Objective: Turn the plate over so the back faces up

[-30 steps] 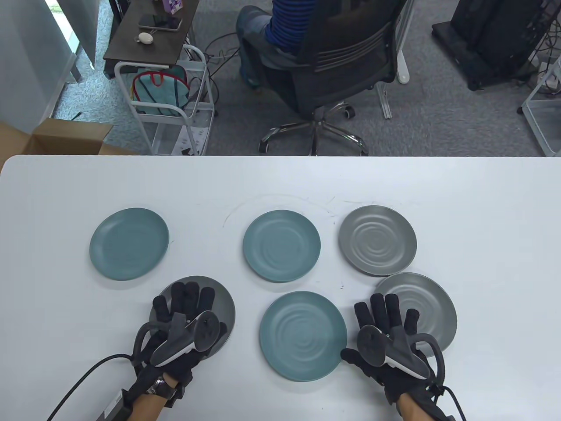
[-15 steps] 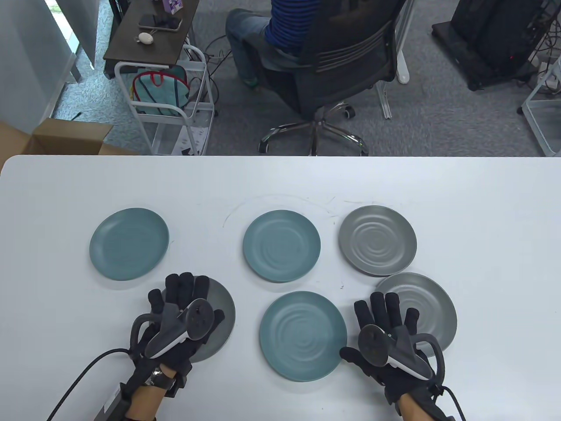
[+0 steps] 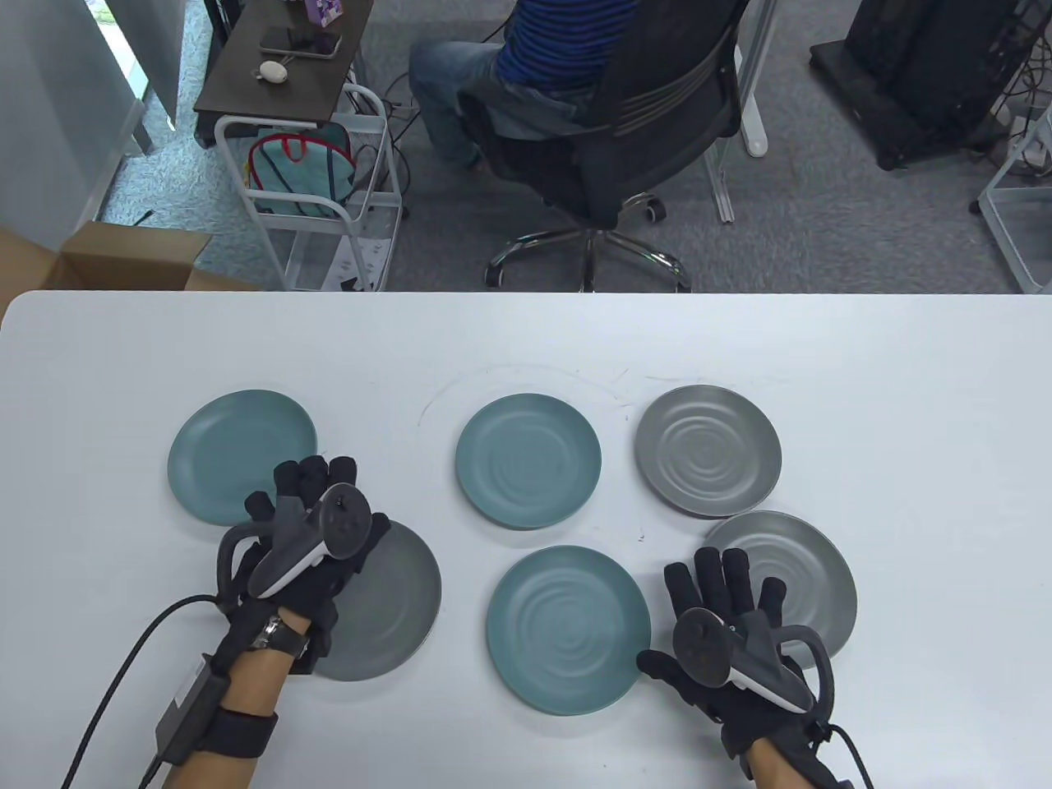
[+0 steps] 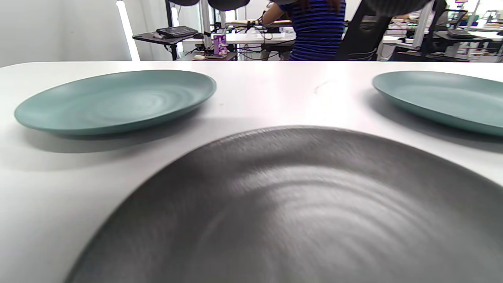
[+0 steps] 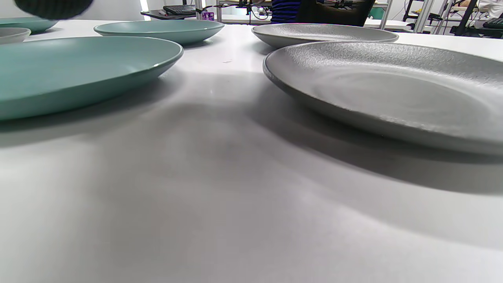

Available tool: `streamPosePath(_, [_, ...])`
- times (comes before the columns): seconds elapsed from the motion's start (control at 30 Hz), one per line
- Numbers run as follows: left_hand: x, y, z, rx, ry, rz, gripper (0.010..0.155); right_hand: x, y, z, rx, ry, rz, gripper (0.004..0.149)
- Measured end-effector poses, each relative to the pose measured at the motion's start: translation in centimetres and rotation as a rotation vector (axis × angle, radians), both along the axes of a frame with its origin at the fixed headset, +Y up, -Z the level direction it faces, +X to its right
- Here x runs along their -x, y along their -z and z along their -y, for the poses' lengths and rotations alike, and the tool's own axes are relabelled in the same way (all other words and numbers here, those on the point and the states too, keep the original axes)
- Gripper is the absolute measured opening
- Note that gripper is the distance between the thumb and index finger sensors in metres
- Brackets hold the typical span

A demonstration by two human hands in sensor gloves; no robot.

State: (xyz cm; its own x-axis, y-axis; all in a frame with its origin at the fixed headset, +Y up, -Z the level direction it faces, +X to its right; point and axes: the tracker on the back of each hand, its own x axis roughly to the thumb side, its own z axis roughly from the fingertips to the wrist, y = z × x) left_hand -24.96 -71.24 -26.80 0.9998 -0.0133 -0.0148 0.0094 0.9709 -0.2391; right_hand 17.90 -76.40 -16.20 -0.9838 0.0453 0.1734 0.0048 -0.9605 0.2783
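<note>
The left hand (image 3: 308, 534), fingers (image 3: 311, 478) spreading ungripped beyond the dark grey plate (image 3: 394, 604), is risking bumping the teal plate (image 3: 222, 448) underneath.

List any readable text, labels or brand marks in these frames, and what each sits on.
No text reads legibly in any view.
Purple carton on the side table: it has print, too small to read.
Same purple carton in the left wrist view: blurred.
Plates, e.g. the dark grey plate and the teal plate: only ripple rings, no marks.
Trackers on the left hand and right hand: no readable lettering.
</note>
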Motion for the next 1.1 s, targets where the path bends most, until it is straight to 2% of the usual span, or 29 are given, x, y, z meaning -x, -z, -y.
streamPosePath(0.23, [2.0, 3.4, -0.2, 0.032, 0.025, -0.089, 0.083, -0.1, 0.0, 0.0, -0.002, 0.005, 0.002, 0.097])
streamPosePath(0.5, [4.7, 6.5, 2.2, 0.142, 0.054, -0.217, 0.083, -0.2, 0.0, -0.1, 0.005, 0.012, 0.004, 0.097])
streamPosePath(0.8, [6.0, 7.7, 5.0, 0.235, 0.076, -0.281, 0.083, -0.3, -0.1, -0.2, 0.012, 0.005, 0.007, 0.097])
streamPosePath(1.1, [6.2, 7.9, 6.4, 0.249, 0.099, -0.298, 0.077, -0.3, -0.1, -0.2, 0.015, 0.004, 0.01, 0.097])
